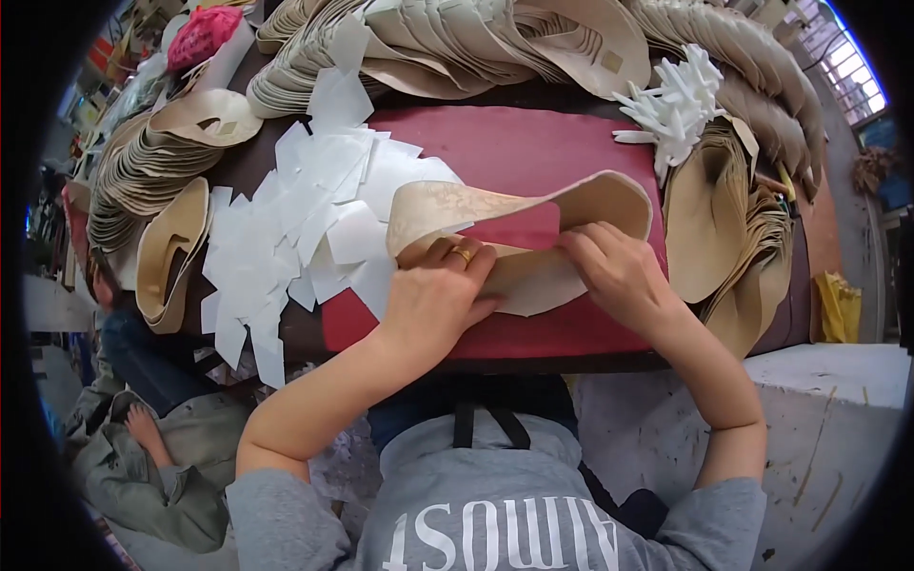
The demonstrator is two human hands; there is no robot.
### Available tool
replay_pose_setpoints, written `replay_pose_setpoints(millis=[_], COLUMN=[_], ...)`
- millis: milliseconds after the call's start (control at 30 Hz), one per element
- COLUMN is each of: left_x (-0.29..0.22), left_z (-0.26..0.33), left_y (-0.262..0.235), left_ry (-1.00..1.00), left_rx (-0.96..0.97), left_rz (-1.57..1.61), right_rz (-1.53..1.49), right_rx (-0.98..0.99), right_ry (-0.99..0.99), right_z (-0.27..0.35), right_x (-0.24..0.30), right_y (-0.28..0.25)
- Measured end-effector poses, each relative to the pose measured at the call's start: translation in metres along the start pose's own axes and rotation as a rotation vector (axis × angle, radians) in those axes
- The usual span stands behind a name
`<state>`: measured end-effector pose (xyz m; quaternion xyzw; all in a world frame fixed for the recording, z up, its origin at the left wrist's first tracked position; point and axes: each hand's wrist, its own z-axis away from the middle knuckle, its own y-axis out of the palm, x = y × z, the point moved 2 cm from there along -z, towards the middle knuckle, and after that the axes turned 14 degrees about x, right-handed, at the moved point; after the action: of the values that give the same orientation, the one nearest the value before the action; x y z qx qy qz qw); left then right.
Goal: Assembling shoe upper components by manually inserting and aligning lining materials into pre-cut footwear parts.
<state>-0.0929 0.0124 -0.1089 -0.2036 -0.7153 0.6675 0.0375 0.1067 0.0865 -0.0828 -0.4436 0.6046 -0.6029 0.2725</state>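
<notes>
A beige shoe upper point(452, 206), curved into an open loop with a faint pattern on its outer side, stands over the red mat point(514, 133). My left hand point(430, 293) pinches its near edge left of the middle; a ring shows on one finger. At the right part of the same edge, my right hand point(624, 276) is closed with its fingers over the rim. Both thumbs are partly hidden by the material. Close to my left hand, many thin white pieces point(314, 205) lie in a loose, overlapping heap.
Stacked uppers point(457, 48) line the far side, with another stack point(157, 157) at left and folded brown ones point(714, 200) at right. A bunch of white strips point(674, 105) lies at the mat's far right corner. Another person's hand point(145, 433) shows at lower left.
</notes>
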Motion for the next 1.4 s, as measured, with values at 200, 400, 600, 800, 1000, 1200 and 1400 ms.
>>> replay_pose_setpoints(millis=[200,400,600,800,1000,1200,1400], left_x=[0.015,0.023,0.013,-0.009,-0.045,-0.055,-0.066], left_z=[0.005,0.001,-0.007,-0.033,-0.080,-0.107,-0.111], left_y=[0.035,0.033,0.018,0.011,0.011,0.013,-0.035], left_ry=[0.107,0.276,0.253,0.324,0.473,0.531,0.443], left_rx=[-0.128,-0.011,0.316,0.265,0.218,0.142,0.117], left_rz=[-0.123,-0.199,-0.230,-0.373,-0.266,-0.174,-0.041], right_rz=[0.108,0.123,-0.037,-0.154,-0.232,0.060,-0.482], right_rx=[-0.023,0.088,0.200,0.143,0.046,0.051,-0.018], right_ry=[-0.180,-0.098,0.097,0.104,0.294,0.428,0.426], right_z=[0.027,0.035,0.051,0.059,0.064,0.084,0.074], right_x=[-0.013,-0.026,-0.032,-0.034,-0.029,-0.123,-0.144], right_y=[0.024,0.034,0.034,0.037,0.030,0.001,-0.039])
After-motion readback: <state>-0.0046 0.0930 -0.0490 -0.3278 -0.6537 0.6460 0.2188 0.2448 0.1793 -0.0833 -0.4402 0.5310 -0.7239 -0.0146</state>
